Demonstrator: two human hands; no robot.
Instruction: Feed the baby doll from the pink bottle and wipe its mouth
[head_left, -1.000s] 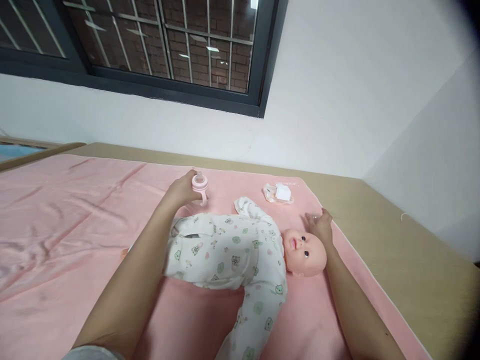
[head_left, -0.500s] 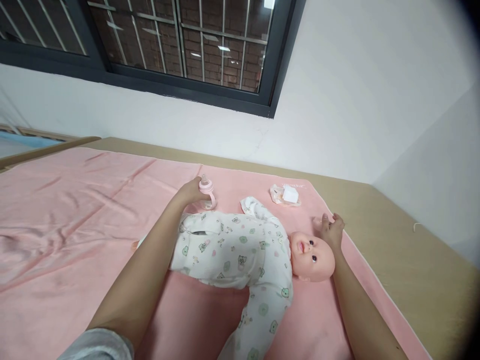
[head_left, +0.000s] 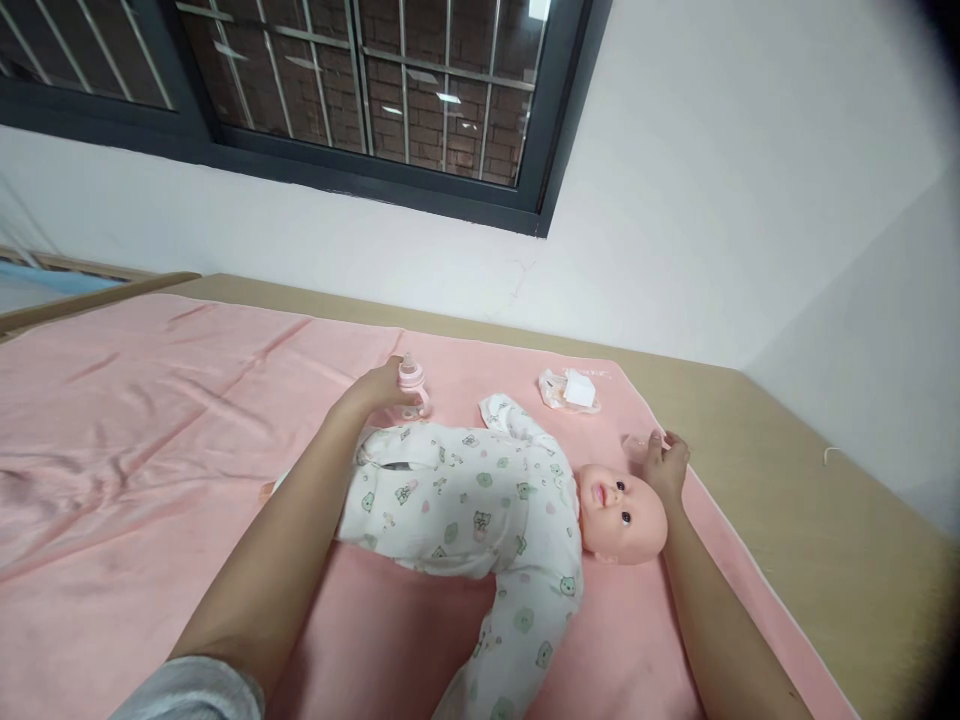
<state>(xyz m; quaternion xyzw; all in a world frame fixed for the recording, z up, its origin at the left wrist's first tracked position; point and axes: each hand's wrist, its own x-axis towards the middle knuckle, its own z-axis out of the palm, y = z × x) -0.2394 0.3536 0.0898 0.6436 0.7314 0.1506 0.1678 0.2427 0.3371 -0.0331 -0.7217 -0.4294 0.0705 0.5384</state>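
Note:
A baby bottle [head_left: 412, 382] with a pink collar, a pink side handle and a bare teat stands upright on the pink mat, with my left hand [head_left: 386, 388] wrapped round it from the left. Beyond the doll's head, my right hand [head_left: 666, 465] rests low over the mat with its fingers partly curled and apart. Just left of those fingers sits a clear, pinkish cap-like piece [head_left: 634, 447], partly hidden by them. Between my arms, a baby doll [head_left: 465, 500] in white printed clothes lies on its back, head to the right. My left forearm covers its legs.
A small clear packet with a white piece [head_left: 576, 389] lies on the mat near the back edge. The pink mat [head_left: 187, 420] is wrinkled at left. A wooden surface [head_left: 765, 480] shows past its right edge. Behind stand a white wall and a barred window [head_left: 450, 100].
The fingers of my right hand have drawn slightly back from the clear piece and come closer together. My left hand and the bottle stay nearly in place; the view shifts slightly.

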